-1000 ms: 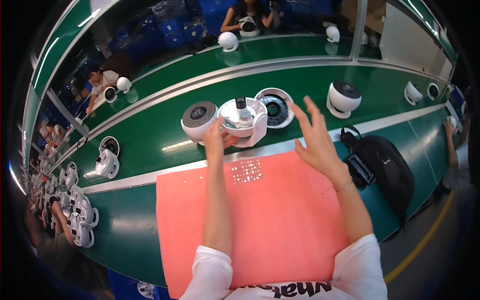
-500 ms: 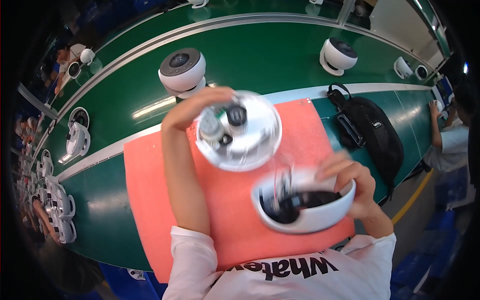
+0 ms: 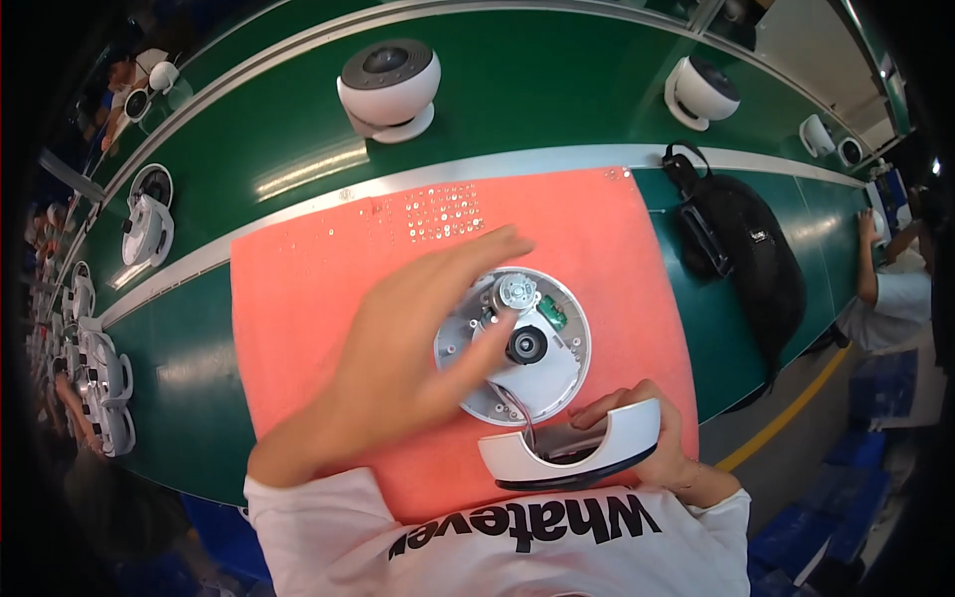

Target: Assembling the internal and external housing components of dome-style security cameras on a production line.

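Half a second back, the round white housing (image 3: 552, 376) was a blur in the left hand; on my feed it now sits on the pink mat (image 3: 308, 318), mid-frame, inner parts facing up. The white shell (image 3: 629, 428) has shifted to the lower middle and tipped, its cut-out edge turned up, with wires (image 3: 519, 401) running between the two.

The mat covers part of the green table (image 3: 189, 348), with rows of small metal pieces (image 3: 445, 212) along its far edge. A black bag (image 3: 756, 259) lies to the right. Across the top I see a green surface (image 3: 537, 99) carrying a grey-topped device (image 3: 390, 90) and a similar unit (image 3: 701, 93); a co-worker (image 3: 900, 308) sits at the right edge.

My left hand (image 3: 398, 328) has its fingers spread, thumb across the housing; whether it touches, I cannot tell. My right hand (image 3: 665, 438) has its fingers clasped on the shell.
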